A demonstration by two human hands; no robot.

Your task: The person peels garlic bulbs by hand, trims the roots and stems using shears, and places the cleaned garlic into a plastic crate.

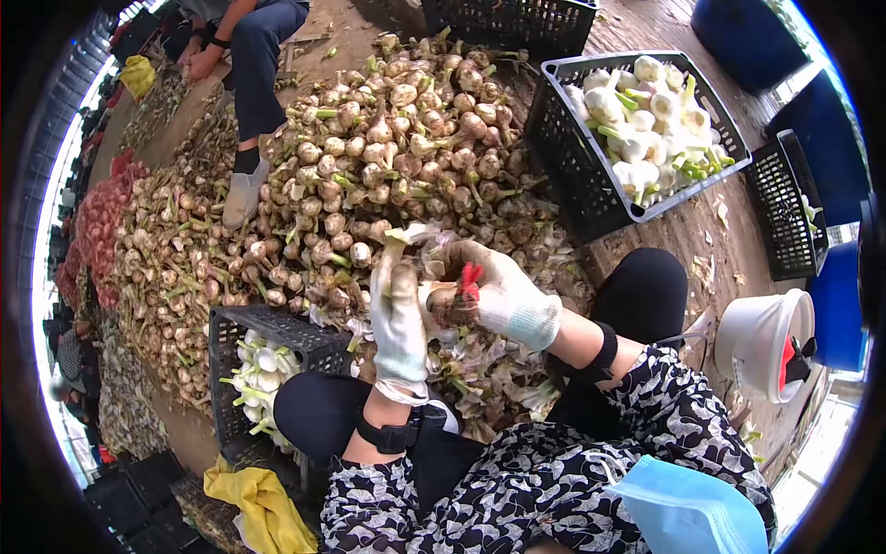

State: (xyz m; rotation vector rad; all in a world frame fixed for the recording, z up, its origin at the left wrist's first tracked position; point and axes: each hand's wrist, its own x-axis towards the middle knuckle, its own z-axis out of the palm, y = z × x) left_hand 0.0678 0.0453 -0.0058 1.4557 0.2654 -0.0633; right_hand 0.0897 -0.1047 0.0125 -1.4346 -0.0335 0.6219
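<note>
My left hand point(399, 319), in a white glove with soiled fingers, holds a garlic bulb by its pale stem point(395, 242), low over the pile. Close on its right is my right hand point(494, 294), also gloved, with its fingers curled round a small tool with red handles point(470, 282). The tool's tip is hidden. Loose papery skins hang at the fingertips. Beyond both hands spreads a large heap of untrimmed garlic point(397, 120), and peeled skins point(484, 374) lie below them.
A black crate of cleaned garlic point(554, 129) stands at the upper right, another point(323, 337) at the lower left. A white bucket point(752, 342) is on the right. A yellow cloth point(268, 512) lies lower left. Another person's leg point(258, 83) reaches into the heap.
</note>
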